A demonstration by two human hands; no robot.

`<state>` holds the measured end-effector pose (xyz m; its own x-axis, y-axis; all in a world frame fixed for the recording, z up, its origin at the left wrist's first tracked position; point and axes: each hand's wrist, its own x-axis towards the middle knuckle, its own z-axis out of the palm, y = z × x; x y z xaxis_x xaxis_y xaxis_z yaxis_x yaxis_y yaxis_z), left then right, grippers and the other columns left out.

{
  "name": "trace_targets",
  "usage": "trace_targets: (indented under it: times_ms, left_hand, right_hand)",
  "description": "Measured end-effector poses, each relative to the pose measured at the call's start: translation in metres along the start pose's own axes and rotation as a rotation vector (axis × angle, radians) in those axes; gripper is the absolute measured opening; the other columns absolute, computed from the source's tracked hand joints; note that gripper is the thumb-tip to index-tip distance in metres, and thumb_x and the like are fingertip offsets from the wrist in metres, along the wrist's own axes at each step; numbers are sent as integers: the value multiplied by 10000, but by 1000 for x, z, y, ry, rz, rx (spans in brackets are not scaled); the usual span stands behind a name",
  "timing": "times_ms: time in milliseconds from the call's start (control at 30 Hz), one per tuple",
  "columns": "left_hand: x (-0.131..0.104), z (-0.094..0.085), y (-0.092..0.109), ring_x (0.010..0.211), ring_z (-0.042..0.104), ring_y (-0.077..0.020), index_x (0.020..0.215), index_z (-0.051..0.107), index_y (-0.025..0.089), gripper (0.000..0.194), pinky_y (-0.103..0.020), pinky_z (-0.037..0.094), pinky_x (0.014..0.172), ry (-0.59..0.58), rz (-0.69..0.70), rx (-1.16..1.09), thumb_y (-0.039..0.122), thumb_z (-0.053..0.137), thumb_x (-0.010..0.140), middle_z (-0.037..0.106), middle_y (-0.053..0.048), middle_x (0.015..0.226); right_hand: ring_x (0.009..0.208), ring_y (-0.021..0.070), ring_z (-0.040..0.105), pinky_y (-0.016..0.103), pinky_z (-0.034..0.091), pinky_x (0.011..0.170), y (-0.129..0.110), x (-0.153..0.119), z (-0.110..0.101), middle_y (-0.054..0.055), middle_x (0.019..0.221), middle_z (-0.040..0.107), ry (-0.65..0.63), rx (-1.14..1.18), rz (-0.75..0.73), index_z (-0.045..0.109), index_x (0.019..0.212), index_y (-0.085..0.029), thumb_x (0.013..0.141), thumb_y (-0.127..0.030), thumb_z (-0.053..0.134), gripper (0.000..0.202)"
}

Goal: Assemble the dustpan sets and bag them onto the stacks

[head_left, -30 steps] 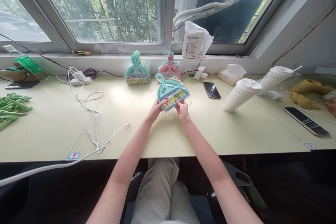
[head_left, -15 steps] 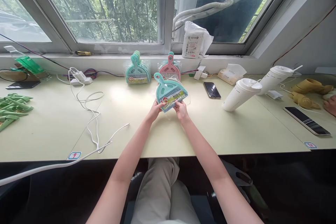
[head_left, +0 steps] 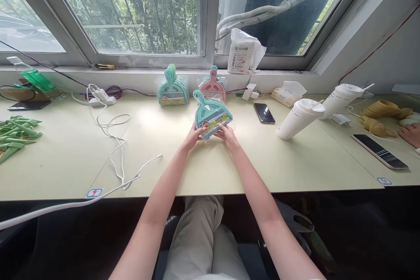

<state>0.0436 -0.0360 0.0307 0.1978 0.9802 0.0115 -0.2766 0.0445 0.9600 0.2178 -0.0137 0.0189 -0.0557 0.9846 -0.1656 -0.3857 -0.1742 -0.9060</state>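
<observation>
A teal mini dustpan and brush set [head_left: 212,113] in clear plastic wrap is held above the table, its handle tilted up to the left. My left hand [head_left: 193,137] grips its lower left corner, and my right hand [head_left: 227,134] holds the lower right edge; both are closed on it. A printed yellow-green label crosses its front. Behind it, a stack of wrapped teal dustpan sets [head_left: 171,89] leans against the wall. Beside that stack stand wrapped pink dustpan sets [head_left: 212,84], partly hidden by the held one.
White cables [head_left: 120,153] trail across the left of the table. To the right are a phone [head_left: 264,113], a tissue pack [head_left: 288,93], two white cups [head_left: 300,118] [head_left: 341,98] and another phone [head_left: 379,152]. Another person's hand [head_left: 410,134] rests at the far right.
The held dustpan set has tipped slightly and shifted a little to the left between my hands. Another person's hand shows further into view at the right.
</observation>
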Motion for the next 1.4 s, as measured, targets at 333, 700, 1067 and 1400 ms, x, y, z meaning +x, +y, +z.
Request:
trace_targets:
  times_ms: [333,700,1067,1400]
  left_hand:
    - [1,-3,-1,1025,614,-271,1288,444,294,638,-407,570,727,-11,12,35,301,672,693,587,-70,1248]
    - [10,-29,4,843,670,-242,1209,515,159,525,-367,569,675,107,-73,-170,307,616,715,644,-125,1146]
    - [7,-33,1,678,688,-233,1306,387,199,658,-295,512,480,-106,-210,-56,242,615,691,657,-136,1081]
    - [1,-30,2,589,661,-161,1314,315,228,632,-248,490,465,-240,-176,30,269,611,757,659,-91,1030]
  right_hand:
    - [609,187,689,302,562,566,-7,-3,-6,73,786,726,53,-220,59,637,835,-172,804,-414,653,245]
    - [1382,219,289,461,286,1119,-23,-15,-19,-10,1483,368,177,-1048,-776,532,1281,-328,798,-49,496,559]
    - [1048,223,543,376,431,921,-11,5,-31,34,1063,672,305,-791,-682,715,802,-269,810,-345,619,122]
    - [708,147,622,288,504,680,4,22,-36,99,1068,656,272,-624,-500,567,1045,-184,752,-353,643,347]
